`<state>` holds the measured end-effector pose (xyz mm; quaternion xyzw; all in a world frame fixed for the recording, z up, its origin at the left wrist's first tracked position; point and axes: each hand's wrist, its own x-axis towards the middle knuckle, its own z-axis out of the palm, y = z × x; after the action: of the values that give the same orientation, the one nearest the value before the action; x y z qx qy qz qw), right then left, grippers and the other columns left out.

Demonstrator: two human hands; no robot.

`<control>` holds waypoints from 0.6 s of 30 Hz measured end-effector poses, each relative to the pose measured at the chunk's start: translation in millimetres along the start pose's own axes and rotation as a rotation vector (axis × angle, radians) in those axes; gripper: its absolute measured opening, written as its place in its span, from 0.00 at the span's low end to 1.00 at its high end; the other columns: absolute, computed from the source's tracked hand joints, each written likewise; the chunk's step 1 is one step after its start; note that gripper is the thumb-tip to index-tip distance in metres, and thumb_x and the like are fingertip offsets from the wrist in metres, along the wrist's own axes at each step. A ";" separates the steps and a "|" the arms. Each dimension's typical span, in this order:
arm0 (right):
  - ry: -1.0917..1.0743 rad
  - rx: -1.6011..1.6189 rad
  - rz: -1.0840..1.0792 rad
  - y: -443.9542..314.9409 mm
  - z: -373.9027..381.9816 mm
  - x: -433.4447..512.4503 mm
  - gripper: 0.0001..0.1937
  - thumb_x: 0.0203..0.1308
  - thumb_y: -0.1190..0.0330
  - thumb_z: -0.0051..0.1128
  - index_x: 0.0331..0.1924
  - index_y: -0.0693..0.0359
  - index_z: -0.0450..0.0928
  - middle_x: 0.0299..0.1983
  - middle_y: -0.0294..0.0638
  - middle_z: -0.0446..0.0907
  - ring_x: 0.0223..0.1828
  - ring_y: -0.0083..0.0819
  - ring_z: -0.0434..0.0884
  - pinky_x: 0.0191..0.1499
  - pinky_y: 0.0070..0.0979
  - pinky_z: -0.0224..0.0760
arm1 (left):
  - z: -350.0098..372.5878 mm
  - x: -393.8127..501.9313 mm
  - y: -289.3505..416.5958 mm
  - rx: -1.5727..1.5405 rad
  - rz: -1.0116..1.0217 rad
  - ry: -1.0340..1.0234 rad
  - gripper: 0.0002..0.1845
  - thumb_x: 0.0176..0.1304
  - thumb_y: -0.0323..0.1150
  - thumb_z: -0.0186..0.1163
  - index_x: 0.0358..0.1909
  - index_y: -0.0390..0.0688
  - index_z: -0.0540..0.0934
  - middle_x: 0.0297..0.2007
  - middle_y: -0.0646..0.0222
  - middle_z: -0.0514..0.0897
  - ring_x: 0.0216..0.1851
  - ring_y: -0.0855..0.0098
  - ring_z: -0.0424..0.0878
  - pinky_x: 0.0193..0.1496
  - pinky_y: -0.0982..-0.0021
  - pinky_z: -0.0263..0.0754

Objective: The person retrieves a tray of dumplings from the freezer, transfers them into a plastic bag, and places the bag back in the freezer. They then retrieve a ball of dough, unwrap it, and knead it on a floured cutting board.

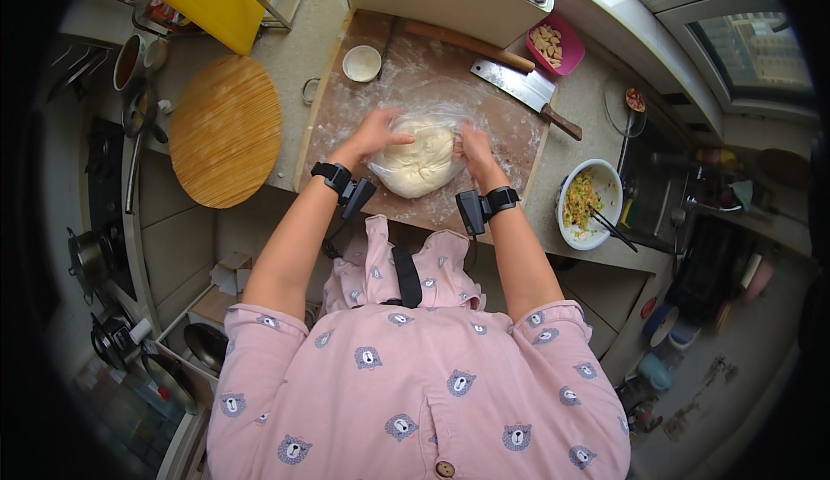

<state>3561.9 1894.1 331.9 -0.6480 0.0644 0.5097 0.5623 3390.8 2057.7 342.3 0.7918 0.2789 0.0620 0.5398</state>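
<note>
A large lump of pale dough [420,162] lies on a floured wooden board [331,136], partly wrapped in a clear plastic bag [428,115]. At the dough's upper left is my left hand [381,133], its thumb over the dough and its fingers against the plastic. My right hand [474,148] has its fingers curled on the plastic at the dough's right side. Above them, a small white bowl of flour [362,63], a wooden rolling pin [473,47] and a cleaver [515,84] rest on the board.
A pink bowl of garlic cloves [574,52] stands at the upper right. Farther down is a white bowl of chopped filling [606,181] with dark chopsticks [613,228]. A round slatted mat [225,131] and a yellow board [201,0] are on the left.
</note>
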 end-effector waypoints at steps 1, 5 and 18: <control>-0.043 -0.002 0.021 -4.2 2.1 -1.0 0.16 0.70 0.60 0.44 0.25 0.56 0.63 0.17 0.28 0.60 0.15 0.19 0.57 0.18 0.22 0.52 | -3.9 1.6 1.0 0.091 0.046 -0.055 0.32 0.50 0.38 0.73 0.56 0.35 0.75 0.43 0.58 0.84 0.41 0.70 0.79 0.51 0.69 0.72; -0.121 -0.057 0.095 -21.0 8.7 -9.4 0.16 0.70 0.59 0.45 0.25 0.54 0.63 0.16 0.27 0.59 0.15 0.18 0.56 0.18 0.21 0.49 | -17.6 6.6 4.5 -0.171 -0.096 -0.332 0.20 0.62 0.36 0.62 0.53 0.36 0.78 0.39 0.69 0.83 0.40 0.79 0.75 0.46 0.75 0.72; -0.338 -0.526 0.110 -49.0 30.8 -40.7 0.22 0.62 0.51 0.56 0.20 0.60 0.73 0.15 0.33 0.68 0.14 0.22 0.64 0.17 0.24 0.54 | -45.7 -45.9 31.1 -0.490 -0.359 -0.104 0.22 0.73 0.45 0.46 0.37 0.37 0.83 0.17 0.81 0.71 0.19 0.85 0.58 0.22 0.79 0.53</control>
<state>3556.7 1916.2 398.9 -0.6727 -0.1290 0.6391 0.3498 3345.8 2063.8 398.0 0.5782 0.3629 -0.0095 0.7307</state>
